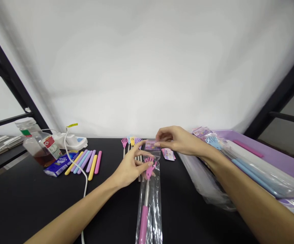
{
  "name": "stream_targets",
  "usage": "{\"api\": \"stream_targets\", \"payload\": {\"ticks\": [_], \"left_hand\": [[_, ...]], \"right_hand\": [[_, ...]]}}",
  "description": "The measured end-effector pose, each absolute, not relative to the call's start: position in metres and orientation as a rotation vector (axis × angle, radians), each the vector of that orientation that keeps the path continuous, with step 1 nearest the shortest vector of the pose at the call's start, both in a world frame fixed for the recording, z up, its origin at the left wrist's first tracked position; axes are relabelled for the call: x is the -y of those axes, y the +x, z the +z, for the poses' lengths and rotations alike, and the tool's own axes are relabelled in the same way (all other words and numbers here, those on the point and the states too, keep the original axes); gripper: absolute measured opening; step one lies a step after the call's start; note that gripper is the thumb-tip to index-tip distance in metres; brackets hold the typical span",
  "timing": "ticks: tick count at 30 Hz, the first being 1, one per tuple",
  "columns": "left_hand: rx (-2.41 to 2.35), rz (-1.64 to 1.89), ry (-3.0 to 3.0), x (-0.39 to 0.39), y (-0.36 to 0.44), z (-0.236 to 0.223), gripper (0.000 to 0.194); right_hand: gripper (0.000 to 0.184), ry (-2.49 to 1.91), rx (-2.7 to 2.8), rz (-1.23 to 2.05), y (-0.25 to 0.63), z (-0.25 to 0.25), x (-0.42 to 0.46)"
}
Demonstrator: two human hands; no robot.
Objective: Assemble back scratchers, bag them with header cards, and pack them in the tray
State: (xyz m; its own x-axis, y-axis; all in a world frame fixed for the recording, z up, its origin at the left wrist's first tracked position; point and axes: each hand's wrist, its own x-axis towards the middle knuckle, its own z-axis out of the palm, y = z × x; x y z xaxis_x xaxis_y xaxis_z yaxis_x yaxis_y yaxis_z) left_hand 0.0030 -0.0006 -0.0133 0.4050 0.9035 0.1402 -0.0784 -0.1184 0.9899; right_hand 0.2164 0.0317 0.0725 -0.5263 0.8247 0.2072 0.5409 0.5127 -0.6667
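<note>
A pink back scratcher (144, 220) lies inside a clear plastic bag (157, 200), its claw end toward the wall. My left hand (126, 169) grips the bag near its top, the thumb over the claw and the forefinger reaching to the purple printed card (150, 145). Between the thumb and fingers of my right hand (173, 139) is that card's right edge, at the bag's top end. Whether the card is inside the bag I cannot tell. Several back scratcher rods with coloured claws (132, 140) lie behind my left hand. Printed cards (168, 154) are stacked below my right hand.
Several coloured handles (85, 162) lie at left, by a blue packet (60, 164), a jar of dark liquid (38, 145) and a power strip (79, 142). A white cable (85, 183) crosses the black table. At right, a purple bin (266, 149) holds bagged scratchers.
</note>
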Motion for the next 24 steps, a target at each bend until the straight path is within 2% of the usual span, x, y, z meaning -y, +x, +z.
{"api": "stream_targets", "payload": {"ticks": [11, 19, 24], "left_hand": [[-0.823, 1.068, 1.442, 0.000, 0.004, -0.011, 0.075], [-0.838, 1.079, 1.423, -0.001, 0.004, -0.012, 0.076], [-0.819, 1.105, 1.388, 0.001, 0.006, -0.010, 0.075]], "right_hand": [[0.029, -1.098, 1.852, 1.029, 0.209, 0.063, -0.043], [0.025, -1.068, 1.862, 0.981, 0.210, 0.057, -0.047], [0.011, -1.046, 1.996, 0.872, 0.207, 0.061, -0.043]]}}
